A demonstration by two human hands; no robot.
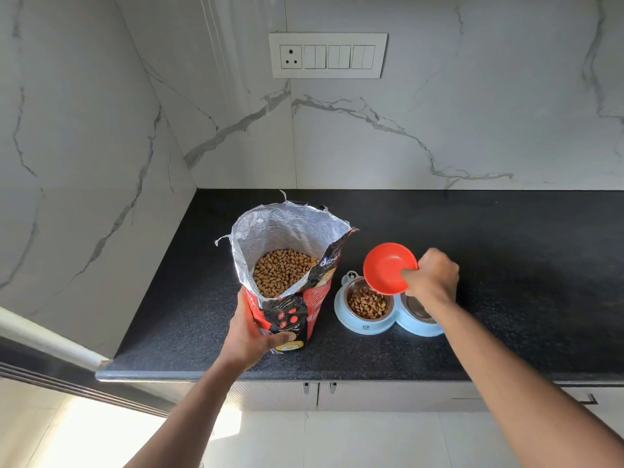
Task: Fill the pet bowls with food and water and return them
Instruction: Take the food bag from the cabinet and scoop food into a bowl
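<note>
An open red and black pet food bag (297, 305) stands on the black counter (506, 265), foil lining showing and brown kibble (282, 271) inside. My left hand (251, 336) grips its lower front. To its right sits a light blue double pet feeder (354, 327). Its left steel bowl (368, 302) holds kibble. Its right steel bowl (417, 307) is partly hidden by my right arm, contents unclear. My right hand (432, 282) holds a small red bowl (388, 268) tilted on its side above the left steel bowl, its inside empty.
A marble wall with a switch and socket panel (327, 55) rises behind the counter, and another marble wall closes the left side. Cabinet doors with handles (319, 388) sit under the counter's front edge. Pale floor tiles lie below.
</note>
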